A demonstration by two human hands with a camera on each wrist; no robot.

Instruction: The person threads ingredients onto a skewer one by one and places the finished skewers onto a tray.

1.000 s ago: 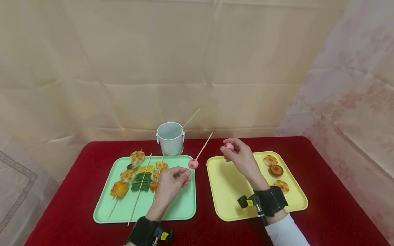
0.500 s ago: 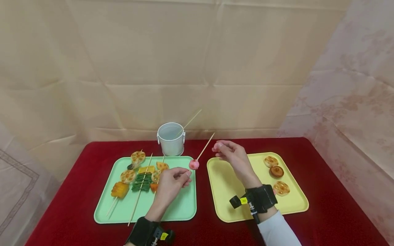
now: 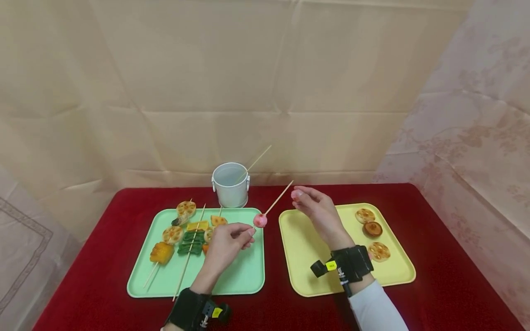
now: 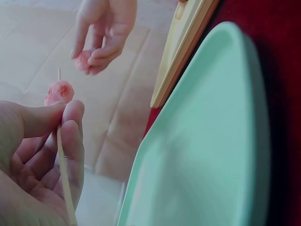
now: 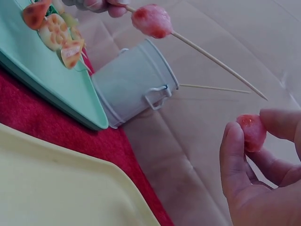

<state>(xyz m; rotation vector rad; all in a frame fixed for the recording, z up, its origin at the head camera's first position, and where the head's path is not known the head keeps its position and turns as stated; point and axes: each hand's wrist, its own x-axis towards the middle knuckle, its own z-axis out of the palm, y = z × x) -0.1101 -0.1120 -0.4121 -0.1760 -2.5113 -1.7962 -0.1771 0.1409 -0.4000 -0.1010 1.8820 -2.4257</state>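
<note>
We pinched the skewer (image 3: 279, 197) in our left hand (image 3: 229, 244), a threaded pink ball (image 3: 260, 220) just beyond it, and a loose ball (image 5: 252, 133) in our right hand (image 3: 319, 212), apparently mid-threading, which next called for aligning ball with tip (image 5: 264, 97).

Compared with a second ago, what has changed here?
The right hand moved left, bringing its pink ball nearer the tip of the skewer in the left hand. Nothing was taken up or let go. The green tray, yellow tray and bucket stayed put.
</note>
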